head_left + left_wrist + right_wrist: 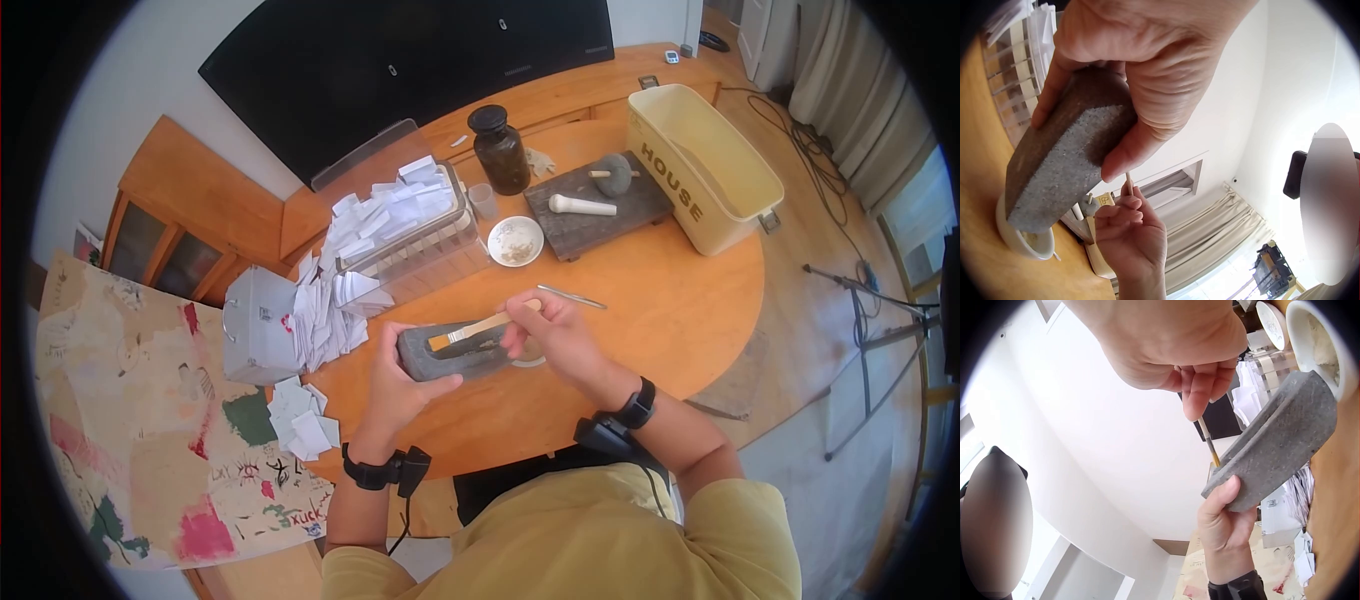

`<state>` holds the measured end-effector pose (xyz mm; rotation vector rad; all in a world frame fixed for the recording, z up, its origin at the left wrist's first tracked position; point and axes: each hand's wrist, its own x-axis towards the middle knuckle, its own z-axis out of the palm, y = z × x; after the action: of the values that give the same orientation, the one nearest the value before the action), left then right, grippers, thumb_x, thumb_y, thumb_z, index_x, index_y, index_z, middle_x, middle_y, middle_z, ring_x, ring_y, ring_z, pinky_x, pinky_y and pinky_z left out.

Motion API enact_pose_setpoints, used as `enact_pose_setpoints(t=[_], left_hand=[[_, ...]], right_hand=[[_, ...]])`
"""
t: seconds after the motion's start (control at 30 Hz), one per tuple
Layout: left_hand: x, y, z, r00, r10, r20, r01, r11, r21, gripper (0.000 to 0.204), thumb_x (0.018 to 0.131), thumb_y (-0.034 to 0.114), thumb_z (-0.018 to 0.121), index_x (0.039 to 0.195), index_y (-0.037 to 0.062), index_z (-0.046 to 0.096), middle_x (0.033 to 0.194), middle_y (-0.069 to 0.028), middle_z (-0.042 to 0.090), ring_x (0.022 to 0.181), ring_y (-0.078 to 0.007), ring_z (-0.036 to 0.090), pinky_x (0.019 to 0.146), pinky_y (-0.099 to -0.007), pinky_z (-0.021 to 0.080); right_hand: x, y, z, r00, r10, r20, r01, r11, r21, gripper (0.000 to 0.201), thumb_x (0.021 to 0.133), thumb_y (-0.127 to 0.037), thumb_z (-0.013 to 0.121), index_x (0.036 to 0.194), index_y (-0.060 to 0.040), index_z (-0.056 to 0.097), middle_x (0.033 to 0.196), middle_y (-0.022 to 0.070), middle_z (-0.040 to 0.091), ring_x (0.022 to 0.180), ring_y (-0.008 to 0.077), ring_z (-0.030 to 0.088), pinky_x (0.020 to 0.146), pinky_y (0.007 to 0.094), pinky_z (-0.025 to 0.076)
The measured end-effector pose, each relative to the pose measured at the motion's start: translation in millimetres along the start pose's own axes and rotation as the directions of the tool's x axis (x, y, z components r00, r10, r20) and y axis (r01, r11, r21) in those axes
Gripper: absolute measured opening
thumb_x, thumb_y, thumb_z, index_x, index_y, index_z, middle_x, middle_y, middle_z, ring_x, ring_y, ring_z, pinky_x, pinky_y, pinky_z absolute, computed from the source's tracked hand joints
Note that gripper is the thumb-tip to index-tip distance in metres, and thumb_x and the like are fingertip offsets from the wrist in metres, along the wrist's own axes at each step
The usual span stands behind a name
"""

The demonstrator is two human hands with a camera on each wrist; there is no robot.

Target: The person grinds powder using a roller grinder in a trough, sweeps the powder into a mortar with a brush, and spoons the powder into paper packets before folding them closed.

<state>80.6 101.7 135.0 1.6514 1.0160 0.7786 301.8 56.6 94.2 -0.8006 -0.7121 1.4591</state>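
Head view: the left hand [405, 388] grips a grey stone trough [455, 350]; the right hand [555, 338] pinches a flat brush [485, 325].

black screen [430, 75] by wall | silver case [255, 325] beside white papers [325, 325] | beige curtain [850, 70] near floor cables [815, 145]

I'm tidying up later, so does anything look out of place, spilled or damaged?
Paper slips look untidy: they heap above the rim of the clear bin, and more lie loose beside the silver case.
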Motion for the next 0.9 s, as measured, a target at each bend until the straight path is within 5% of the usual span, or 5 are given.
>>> enact_pose_setpoints(t=[0.33,0.53,0.73,0.9], left_hand=[[-0.2,3.0,2.4,1.0,-0.01,-0.014,0.01,1.0,-0.028,0.066,0.058,0.002,0.086,0.109,0.0038,0.044,0.105,-0.0082,0.057,0.098,-0.0146,0.057,0.087,-0.0311,0.048],[-0.4,0.6,0.2,1.0,-0.007,-0.004,0.007,1.0,-0.015,0.067,0.058,0.003,0.086,0.109,0.0041,0.044,0.105,-0.0081,0.057,0.098,-0.0145,0.057,0.087,-0.0313,0.048],[-0.6,-0.1,0.2,1.0,-0.005,-0.009,0.005,1.0,-0.012,0.067,0.058,0.003,0.086,0.11,0.0041,0.044,0.106,-0.0083,0.057,0.099,-0.0148,0.057,0.087,-0.0315,0.049],[-0.9,0.6,-0.1,1.0,-0.011,-0.002,0.011,1.0,-0.026,0.067,0.058,0.003,0.086,0.11,0.0038,0.043,0.106,-0.0086,0.057,0.099,-0.015,0.057,0.088,-0.0317,0.049]], right_hand=[[-3.4,10.1,-10.5,0.996,0.005,-0.088,-0.015,0.993,-0.12,0.02,0.098,-0.018,0.053,0.102,-0.0015,0.062,0.073,0.0059,0.064,0.061,0.0109,0.061,0.059,0.0213,0.048],[-1.0,7.6,5.0,0.998,-0.055,-0.001,0.055,0.996,-0.07,0.02,0.098,-0.019,0.054,0.103,-0.0013,0.062,0.072,0.0058,0.064,0.06,0.0101,0.06,0.057,0.0208,0.048],[-5.9,14.0,-7.8,0.992,-0.041,-0.116,0.023,0.988,-0.15,0.019,0.098,-0.018,0.054,0.102,-0.0009,0.059,0.071,0.0063,0.065,0.058,0.0093,0.059,0.054,0.0202,0.046],[-5.2,-3.8,7.0,1.0,-0.02,-0.001,0.02,0.999,-0.035,0.023,0.098,-0.021,0.053,0.102,-0.0006,0.061,0.072,0.007,0.064,0.061,0.0116,0.061,0.059,0.0221,0.048]])
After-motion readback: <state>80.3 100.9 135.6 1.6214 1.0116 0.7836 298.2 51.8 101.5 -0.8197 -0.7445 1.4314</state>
